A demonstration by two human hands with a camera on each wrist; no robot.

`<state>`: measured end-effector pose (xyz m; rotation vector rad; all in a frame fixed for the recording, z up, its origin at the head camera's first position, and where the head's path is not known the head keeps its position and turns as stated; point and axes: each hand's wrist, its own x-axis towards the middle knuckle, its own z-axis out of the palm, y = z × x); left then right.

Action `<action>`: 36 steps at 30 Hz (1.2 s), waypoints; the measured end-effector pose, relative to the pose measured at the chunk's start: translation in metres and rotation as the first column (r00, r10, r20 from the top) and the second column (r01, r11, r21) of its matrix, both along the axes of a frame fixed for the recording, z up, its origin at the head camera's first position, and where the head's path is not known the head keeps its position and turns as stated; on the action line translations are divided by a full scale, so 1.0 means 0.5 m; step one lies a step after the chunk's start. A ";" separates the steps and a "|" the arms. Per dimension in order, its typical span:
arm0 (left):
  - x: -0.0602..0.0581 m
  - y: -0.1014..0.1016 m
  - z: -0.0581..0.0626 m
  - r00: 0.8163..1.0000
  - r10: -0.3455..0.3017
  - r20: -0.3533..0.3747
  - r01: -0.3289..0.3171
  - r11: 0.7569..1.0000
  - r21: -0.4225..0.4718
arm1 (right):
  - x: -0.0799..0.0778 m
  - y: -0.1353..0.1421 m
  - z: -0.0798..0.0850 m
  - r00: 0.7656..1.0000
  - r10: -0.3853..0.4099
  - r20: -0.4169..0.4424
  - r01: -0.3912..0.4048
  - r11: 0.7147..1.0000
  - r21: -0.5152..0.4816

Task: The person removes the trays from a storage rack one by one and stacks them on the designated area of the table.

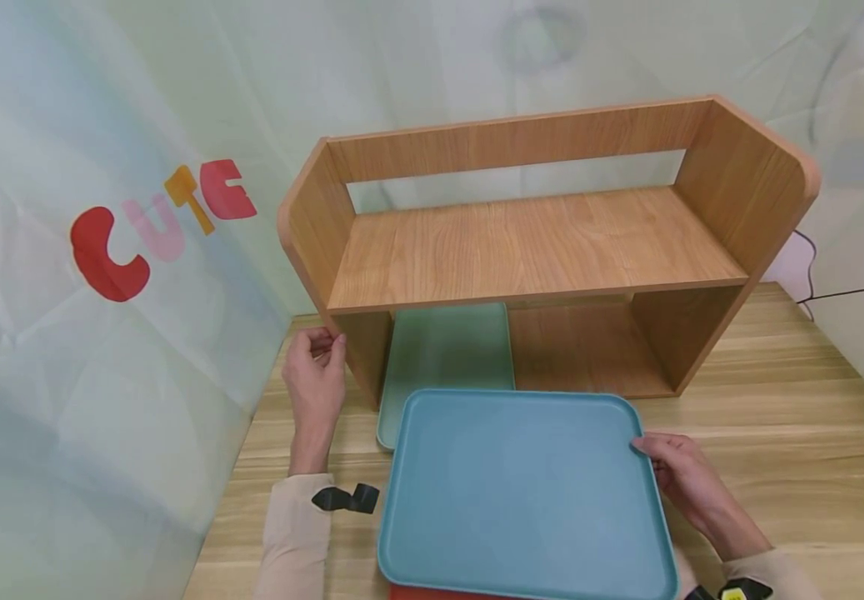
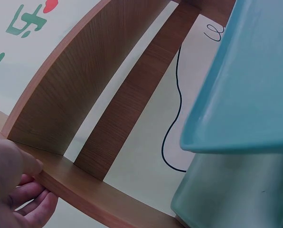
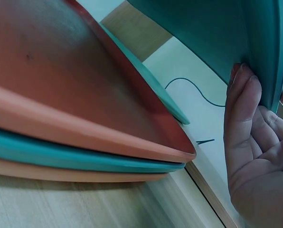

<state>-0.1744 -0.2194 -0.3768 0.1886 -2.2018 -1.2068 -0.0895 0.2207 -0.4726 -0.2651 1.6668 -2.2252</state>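
Observation:
My right hand (image 1: 690, 487) pinches the right rim of a blue tray (image 1: 525, 492), thumb on top. The tray is held in front of the shelf, above a stack of trays. In the right wrist view, that stack has a red tray (image 3: 84, 80) on top. My left hand (image 1: 315, 379) grips the front edge of the left side panel of a wooden shelf (image 1: 536, 246). The left wrist view shows its thumb and fingers around the panel edge. A light green tray (image 1: 450, 350) lies in the left of the lower compartment, its front sticking out, partly hidden by the blue tray.
Under the red tray lie a teal tray (image 3: 84, 159) and an orange tray (image 3: 84, 175). The shelf stands on a wood-grain table (image 1: 799, 417), close to a printed fabric backdrop (image 1: 139, 375) behind and at both sides. The upper shelf board (image 1: 529, 242) is bare.

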 end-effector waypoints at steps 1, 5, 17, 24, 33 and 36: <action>0.000 0.000 0.000 1.000 0.000 0.003 0.000 1.000 0.000 | 0.000 0.000 0.000 1.000 0.009 0.002 -0.009 1.000 0.005; 0.000 0.000 -0.001 1.000 -0.002 0.003 0.002 1.000 0.001 | 0.003 -0.001 -0.004 0.999 0.044 0.004 -0.044 0.999 0.009; 0.002 0.001 -0.002 1.000 -0.001 0.002 0.001 1.000 0.009 | 0.006 0.001 -0.015 0.989 0.146 -0.011 -0.146 0.989 0.003; 0.002 0.001 -0.001 1.000 -0.001 0.000 0.001 1.000 0.008 | 0.007 -0.002 -0.024 0.988 0.157 -0.010 -0.157 0.988 0.004; 0.001 0.001 -0.001 1.000 -0.004 -0.005 0.004 1.000 0.006 | 0.009 -0.004 -0.026 0.982 0.188 -0.027 -0.188 0.982 -0.019; 0.002 0.001 0.000 1.000 -0.003 -0.003 0.003 1.000 0.008 | 0.008 -0.004 -0.025 0.979 0.202 -0.033 -0.203 0.979 -0.012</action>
